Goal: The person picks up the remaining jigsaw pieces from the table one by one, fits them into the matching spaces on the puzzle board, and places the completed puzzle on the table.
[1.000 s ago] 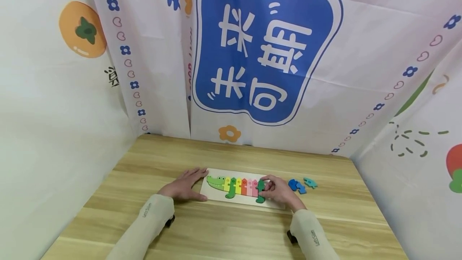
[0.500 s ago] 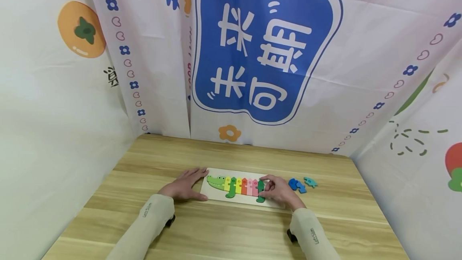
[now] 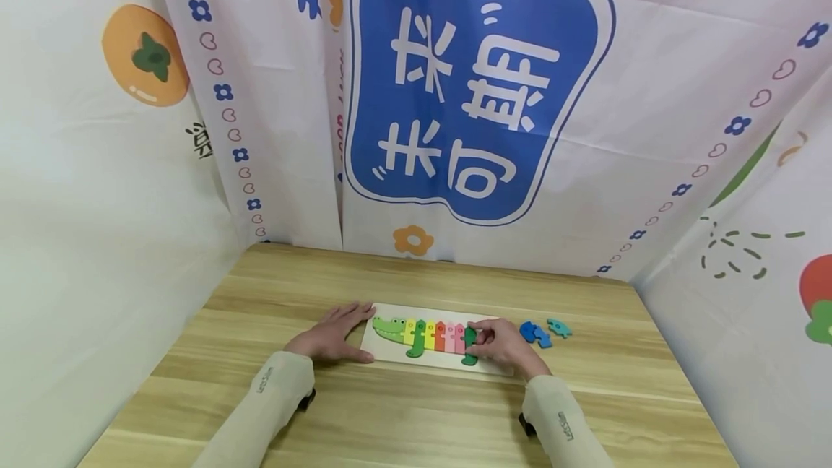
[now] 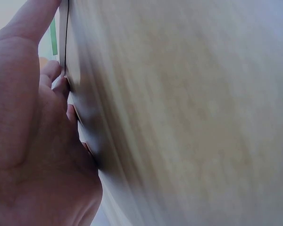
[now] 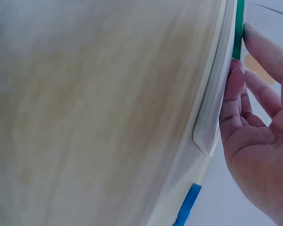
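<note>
A white puzzle board (image 3: 442,360) lies on the wooden table, bearing a crocodile of coloured pieces. Its light green head (image 3: 390,326) faces left, followed by yellow, green, orange and pink body pieces. My left hand (image 3: 328,336) spreads around the board's left end, fingers extended, thumb at the near corner. Toward the right end, my right hand (image 3: 505,341) pinches a dark green leg piece (image 3: 470,360) sitting beside the last pink one. In the right wrist view, thumb and fingers meet this green piece (image 5: 238,33) at the board's surface. The right hand covers part of the board's right end.
Several loose blue puzzle pieces (image 3: 536,334) lie on the table (image 3: 416,417) beyond the right hand, with a teal one (image 3: 559,328) just right of them. A printed cloth (image 3: 481,92) hangs behind the table's back edge, and white walls stand on both sides.
Almost nothing differs. The right hand's fingers shift very slightly on the dark green piece; the left hand and the board stay in place.
</note>
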### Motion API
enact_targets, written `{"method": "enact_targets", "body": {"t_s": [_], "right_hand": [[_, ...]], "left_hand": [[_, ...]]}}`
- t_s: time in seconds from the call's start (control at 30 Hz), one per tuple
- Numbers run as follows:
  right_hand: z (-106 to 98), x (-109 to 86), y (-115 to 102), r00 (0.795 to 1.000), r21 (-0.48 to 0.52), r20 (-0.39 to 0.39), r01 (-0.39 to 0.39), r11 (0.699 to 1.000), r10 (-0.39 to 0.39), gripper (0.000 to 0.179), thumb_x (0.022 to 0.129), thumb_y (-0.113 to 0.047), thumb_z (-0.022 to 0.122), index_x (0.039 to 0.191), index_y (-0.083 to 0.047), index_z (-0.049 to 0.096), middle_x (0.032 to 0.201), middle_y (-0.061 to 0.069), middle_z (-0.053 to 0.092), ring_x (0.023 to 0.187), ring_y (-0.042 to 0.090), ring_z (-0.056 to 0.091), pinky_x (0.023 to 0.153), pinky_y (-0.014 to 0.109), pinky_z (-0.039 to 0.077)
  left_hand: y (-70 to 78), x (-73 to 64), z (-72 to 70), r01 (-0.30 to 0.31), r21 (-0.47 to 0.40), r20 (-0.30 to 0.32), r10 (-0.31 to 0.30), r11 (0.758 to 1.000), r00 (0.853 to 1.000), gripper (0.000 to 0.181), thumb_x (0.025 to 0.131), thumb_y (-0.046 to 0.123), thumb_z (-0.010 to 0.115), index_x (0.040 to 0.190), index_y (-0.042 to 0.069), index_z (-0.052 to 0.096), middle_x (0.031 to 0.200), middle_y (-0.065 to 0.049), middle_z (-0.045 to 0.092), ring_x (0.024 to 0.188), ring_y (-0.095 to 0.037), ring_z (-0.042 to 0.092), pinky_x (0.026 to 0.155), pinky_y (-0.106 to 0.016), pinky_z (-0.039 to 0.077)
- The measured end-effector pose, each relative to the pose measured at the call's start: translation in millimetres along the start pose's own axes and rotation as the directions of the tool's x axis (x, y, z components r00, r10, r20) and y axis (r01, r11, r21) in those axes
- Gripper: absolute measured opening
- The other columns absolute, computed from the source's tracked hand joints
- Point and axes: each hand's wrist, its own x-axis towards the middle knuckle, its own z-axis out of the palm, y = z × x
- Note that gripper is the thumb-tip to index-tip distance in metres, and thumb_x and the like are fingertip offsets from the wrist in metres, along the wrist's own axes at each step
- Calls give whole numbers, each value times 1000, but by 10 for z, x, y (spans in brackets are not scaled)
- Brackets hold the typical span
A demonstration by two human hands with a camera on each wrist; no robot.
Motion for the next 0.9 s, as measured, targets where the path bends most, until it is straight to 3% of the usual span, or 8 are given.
{"method": "enact_targets", "body": {"t_s": [0.33,0.63,0.77,0.9], "right_hand": [[2,-3,14,1000,-25,13,20,999,-20,60,84,-21,88,139,-11,67,88,0,63,79,17,53,66,27,43],[-165,-153,77,997,-54,9,77,996,-76,69,81,-12,90,144,-13,62,101,1,65,88,16,59,77,29,53],[-275,-219,169,992,-99,-52,106,989,-112,72,78,-10,91,144,-11,62,108,3,65,96,16,60,86,36,55],[-364,-278,282,992,-160,-85,81,984,-96,81,76,-19,94,148,-14,58,121,4,64,112,24,61,102,49,53]], "left_hand": [[-6,8,7,1,0,2,-1,1000,1000,105,81,62,81,165,24,30,174,-6,18,160,-41,10,126,-68,12],[-35,22,31,-7,25,0,7,1000,1000,106,81,65,79,165,24,29,174,-6,19,161,-39,11,128,-65,10],[-32,19,24,-7,23,-2,7,1000,1000,106,81,64,80,165,24,29,174,-7,19,160,-40,11,127,-65,11],[-36,24,24,-9,28,-4,10,1000,1000,106,81,65,79,165,24,29,174,-7,19,161,-39,11,128,-64,10]]}}
